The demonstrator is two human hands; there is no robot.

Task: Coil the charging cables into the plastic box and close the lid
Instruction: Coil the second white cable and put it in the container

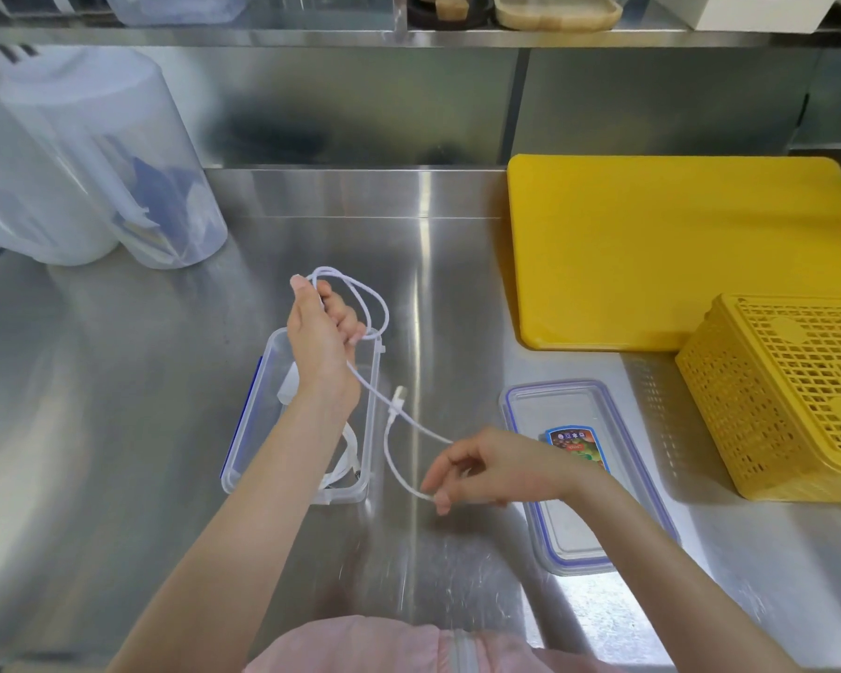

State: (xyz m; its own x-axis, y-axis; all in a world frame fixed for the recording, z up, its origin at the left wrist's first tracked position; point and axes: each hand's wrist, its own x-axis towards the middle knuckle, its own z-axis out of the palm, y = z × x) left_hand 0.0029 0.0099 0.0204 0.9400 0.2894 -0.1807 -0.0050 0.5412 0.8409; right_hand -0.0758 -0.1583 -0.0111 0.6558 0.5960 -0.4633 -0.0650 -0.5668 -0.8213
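My left hand is raised over the clear plastic box and grips loops of a white charging cable. The cable runs down and right, past its connector, to my right hand, which pinches it between thumb and fingers just above the steel counter. Inside the box lie another white cable and a white plug, partly hidden by my left forearm. The box's clear lid, blue-sealed with a coloured sticker, lies flat on the counter to the right of the box.
A yellow cutting board lies at the back right, with an upturned yellow basket in front of it. Translucent plastic containers stand at the back left. A steel shelf runs overhead.
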